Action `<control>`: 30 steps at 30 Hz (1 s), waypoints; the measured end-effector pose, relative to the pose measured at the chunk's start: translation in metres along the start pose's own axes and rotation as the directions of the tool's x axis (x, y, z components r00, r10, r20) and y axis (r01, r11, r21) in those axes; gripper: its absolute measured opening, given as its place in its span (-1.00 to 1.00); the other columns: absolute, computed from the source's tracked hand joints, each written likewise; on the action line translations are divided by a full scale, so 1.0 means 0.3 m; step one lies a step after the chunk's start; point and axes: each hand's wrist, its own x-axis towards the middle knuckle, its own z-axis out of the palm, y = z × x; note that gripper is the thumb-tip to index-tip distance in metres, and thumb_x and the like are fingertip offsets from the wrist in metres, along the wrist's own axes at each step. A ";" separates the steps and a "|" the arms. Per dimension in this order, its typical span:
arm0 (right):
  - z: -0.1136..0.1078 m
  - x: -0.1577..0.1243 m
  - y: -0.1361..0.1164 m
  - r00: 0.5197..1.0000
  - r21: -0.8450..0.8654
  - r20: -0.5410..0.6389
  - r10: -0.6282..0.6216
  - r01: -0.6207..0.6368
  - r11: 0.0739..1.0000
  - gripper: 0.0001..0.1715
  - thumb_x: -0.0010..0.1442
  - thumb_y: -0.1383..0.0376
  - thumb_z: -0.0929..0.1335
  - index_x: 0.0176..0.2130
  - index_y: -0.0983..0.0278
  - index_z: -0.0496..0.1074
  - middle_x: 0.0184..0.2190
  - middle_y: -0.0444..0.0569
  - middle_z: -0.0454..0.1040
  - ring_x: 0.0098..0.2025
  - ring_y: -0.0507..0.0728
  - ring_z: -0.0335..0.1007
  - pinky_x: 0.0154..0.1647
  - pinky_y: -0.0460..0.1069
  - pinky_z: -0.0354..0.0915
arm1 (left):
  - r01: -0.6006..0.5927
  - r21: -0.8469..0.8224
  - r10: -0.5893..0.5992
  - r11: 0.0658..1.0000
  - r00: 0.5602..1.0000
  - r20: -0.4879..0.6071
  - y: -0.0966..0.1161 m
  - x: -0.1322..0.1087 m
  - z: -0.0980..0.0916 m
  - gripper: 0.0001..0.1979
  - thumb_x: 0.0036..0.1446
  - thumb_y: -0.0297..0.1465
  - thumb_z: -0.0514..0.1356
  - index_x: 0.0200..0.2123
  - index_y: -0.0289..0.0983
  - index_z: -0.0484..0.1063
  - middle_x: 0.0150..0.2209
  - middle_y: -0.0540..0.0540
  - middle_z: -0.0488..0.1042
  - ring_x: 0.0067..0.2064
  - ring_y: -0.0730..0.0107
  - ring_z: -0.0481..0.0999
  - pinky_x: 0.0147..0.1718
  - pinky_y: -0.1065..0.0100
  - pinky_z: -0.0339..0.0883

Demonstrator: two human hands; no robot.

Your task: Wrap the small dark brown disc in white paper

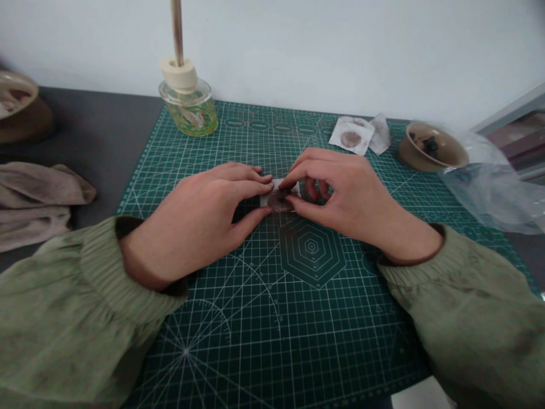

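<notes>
A small white paper square (264, 200) with a dark brown round patch (281, 203) on it lies flat on a green cutting mat (315, 341). My left hand (208, 204) rests at its left side, the thumb and fingertips pressing on its edge. My right hand (336, 182) comes in from the right, with thumb and index finger pinched close together over the brown patch. A small dark brown piece (288, 187) shows at those fingertips; its kind is unclear. The fingers partly cover the paper's right side.
A glass reed diffuser (191, 108) stands at the mat's back left. Farther right are white paper squares with brown rounds (351, 136), a brown bowl (426, 156) with dark pieces, and a clear plastic bag (489, 187). At left lie a cloth (38, 199) and another bowl (25, 119).
</notes>
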 end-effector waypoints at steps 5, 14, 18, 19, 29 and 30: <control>-0.006 -0.004 0.010 0.998 0.051 -0.002 0.060 -0.060 0.997 -0.91 0.50 0.28 0.62 -0.01 0.16 0.85 -0.15 -0.07 0.80 -0.33 0.12 0.52 -0.13 0.10 0.46 | 0.009 0.002 -0.009 1.000 1.000 0.009 0.001 0.001 -0.004 -0.54 0.74 -0.07 0.25 0.39 -0.10 0.81 0.42 -0.22 0.80 0.50 -0.29 0.76 0.56 -0.28 0.68; -0.021 -0.008 -0.005 1.000 -0.031 0.000 -0.025 0.025 0.999 -0.87 0.49 0.39 0.54 -0.09 0.22 0.81 -0.12 0.01 0.80 -0.22 0.19 0.65 -0.14 0.08 0.44 | 0.013 -0.016 -0.012 1.000 1.000 0.012 0.006 0.005 -0.002 -0.59 0.72 -0.10 0.25 0.34 -0.05 0.83 0.43 -0.18 0.80 0.49 -0.26 0.77 0.58 -0.26 0.66; -0.020 -0.016 -0.014 0.996 -0.096 0.007 -0.086 0.086 0.992 -0.84 0.57 0.37 0.49 -0.07 0.23 0.77 -0.07 0.06 0.81 -0.12 0.24 0.72 -0.07 0.10 0.48 | 0.033 -0.014 -0.033 0.999 0.999 0.024 0.008 0.008 -0.007 -0.59 0.72 -0.08 0.25 0.34 -0.04 0.83 0.43 -0.17 0.80 0.49 -0.27 0.77 0.58 -0.30 0.66; -0.019 -0.017 -0.015 0.994 -0.114 0.008 -0.105 0.105 0.988 -0.83 0.58 0.37 0.48 -0.07 0.23 0.76 -0.06 0.07 0.80 -0.10 0.24 0.73 -0.06 0.10 0.49 | 0.039 -0.015 -0.039 0.999 0.999 0.026 0.008 0.009 -0.009 -0.59 0.72 -0.08 0.26 0.33 -0.03 0.83 0.42 -0.17 0.80 0.49 -0.28 0.77 0.57 -0.30 0.66; -0.030 -0.016 -0.018 0.984 -0.210 0.085 -0.155 0.170 0.963 -0.76 0.65 0.38 0.42 -0.01 0.25 0.76 0.01 0.09 0.80 -0.07 0.24 0.74 -0.09 0.09 0.45 | 0.033 -0.011 -0.033 0.999 0.999 0.014 0.010 0.020 -0.007 -0.61 0.70 -0.09 0.27 0.30 0.00 0.85 0.37 -0.10 0.84 0.48 -0.25 0.78 0.55 -0.23 0.69; -0.031 -0.015 -0.018 0.984 -0.219 0.089 -0.151 0.168 0.961 -0.75 0.65 0.38 0.41 0.00 0.24 0.76 0.03 0.09 0.80 -0.07 0.24 0.74 -0.09 0.10 0.46 | 0.032 -0.005 -0.032 0.999 0.999 0.016 0.010 0.020 -0.006 -0.60 0.70 -0.08 0.25 0.31 0.00 0.85 0.37 -0.09 0.84 0.47 -0.24 0.79 0.54 -0.23 0.69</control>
